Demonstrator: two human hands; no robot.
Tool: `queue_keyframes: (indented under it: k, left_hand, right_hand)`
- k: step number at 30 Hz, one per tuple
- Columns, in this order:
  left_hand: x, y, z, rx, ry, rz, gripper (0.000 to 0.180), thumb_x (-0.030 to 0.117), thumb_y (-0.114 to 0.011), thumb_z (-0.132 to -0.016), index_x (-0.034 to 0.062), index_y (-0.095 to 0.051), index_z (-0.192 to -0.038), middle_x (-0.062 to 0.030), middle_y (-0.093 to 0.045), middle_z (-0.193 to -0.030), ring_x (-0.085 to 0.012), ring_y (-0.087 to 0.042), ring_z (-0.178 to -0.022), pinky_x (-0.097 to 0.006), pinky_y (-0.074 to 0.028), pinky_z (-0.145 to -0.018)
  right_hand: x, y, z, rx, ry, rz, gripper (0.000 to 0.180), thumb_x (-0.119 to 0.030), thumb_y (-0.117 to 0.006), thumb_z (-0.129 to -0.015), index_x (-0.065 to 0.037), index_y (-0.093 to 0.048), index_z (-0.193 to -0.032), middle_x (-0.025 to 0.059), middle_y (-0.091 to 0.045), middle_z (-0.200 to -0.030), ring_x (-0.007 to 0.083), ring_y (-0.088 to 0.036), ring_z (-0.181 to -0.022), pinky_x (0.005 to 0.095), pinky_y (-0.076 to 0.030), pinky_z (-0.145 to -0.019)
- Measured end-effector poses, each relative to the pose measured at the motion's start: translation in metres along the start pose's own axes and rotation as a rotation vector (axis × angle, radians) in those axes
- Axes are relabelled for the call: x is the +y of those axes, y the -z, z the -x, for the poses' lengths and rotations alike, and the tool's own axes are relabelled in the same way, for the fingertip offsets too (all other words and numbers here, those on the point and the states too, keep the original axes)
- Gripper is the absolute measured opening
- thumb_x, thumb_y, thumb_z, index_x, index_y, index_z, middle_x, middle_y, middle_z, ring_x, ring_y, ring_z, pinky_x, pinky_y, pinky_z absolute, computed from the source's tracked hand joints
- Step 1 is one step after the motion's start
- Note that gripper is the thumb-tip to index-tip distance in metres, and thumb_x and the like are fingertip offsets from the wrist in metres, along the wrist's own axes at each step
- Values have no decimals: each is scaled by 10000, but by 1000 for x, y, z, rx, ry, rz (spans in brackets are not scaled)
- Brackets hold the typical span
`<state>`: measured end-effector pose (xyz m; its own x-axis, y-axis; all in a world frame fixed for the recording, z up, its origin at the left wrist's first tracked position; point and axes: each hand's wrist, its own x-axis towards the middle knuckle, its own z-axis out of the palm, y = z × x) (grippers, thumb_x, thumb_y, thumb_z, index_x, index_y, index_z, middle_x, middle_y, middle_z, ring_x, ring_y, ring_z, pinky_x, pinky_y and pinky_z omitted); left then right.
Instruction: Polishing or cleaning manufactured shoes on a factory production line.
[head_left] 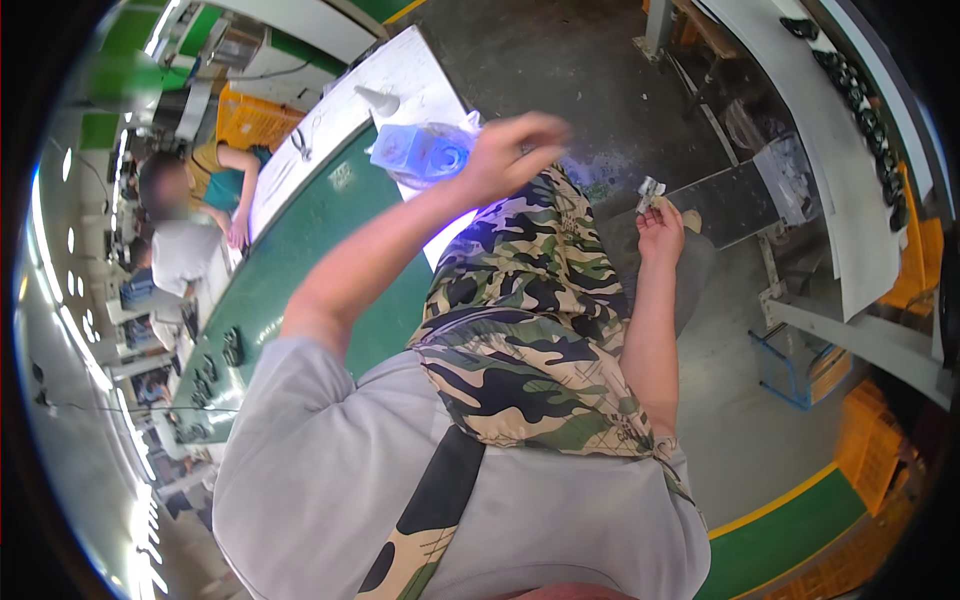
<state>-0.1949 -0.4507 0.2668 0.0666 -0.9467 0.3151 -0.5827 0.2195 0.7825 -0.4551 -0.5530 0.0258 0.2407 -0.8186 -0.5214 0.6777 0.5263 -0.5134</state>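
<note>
My left hand (508,158) is raised over the camouflage apron (530,265), just right of a translucent blue plastic container (415,150) on the table. Its fingers are loosely curved and somewhat blurred, the thumb apart from them, and I see nothing between them. Out to the right, my right hand (660,236) pinches a small silvery-white part (650,192) between thumb and fingertips, above the floor. The exact kind of this part is too small to make out.
A long table with a green top (330,235) curves along the left. A white nozzle bottle (377,99) stands at its far end. Another person (210,180) works across it. On the right are a white bench (800,130) with dark parts, a blue metal frame (790,370) and orange crates (868,440).
</note>
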Motion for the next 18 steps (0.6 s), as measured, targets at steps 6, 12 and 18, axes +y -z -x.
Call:
queue_keyframes:
  k: [6, 12, 18]
  left_hand:
    - [-141, 56, 360, 4, 1100, -292, 359, 275, -775, -777, 47, -721, -1048, -129, -749, -970, -262, -724, -900, -374, -563, -812]
    - [-148, 15, 456, -47, 1393, 0, 274, 188, -784, -744, 20, -717, -950, -101, -736, -795, -166, -699, -686, -328, -556, -659]
    - [-177, 10, 419, -53, 1265, 81, 340, 179, -809, -723, 5, -717, -1001, -125, -745, -859, -202, -725, -721, -330, -578, -718]
  right_hand:
    - [16, -45, 9, 17, -49, 192, 170, -120, -708, -911, -97, -602, -1041, 47, -672, -919, 173, -635, -806, 320, -487, -668]
    - [82, -143, 29, -259, -120, 484, 171, -107, -722, -889, -79, -624, -1027, 42, -684, -920, 159, -648, -798, 301, -503, -659]
    - [154, -186, 54, -377, -282, 757, 122, -87, -708, -895, -90, -604, -959, 43, -684, -901, 158, -643, -804, 330, -512, -734]
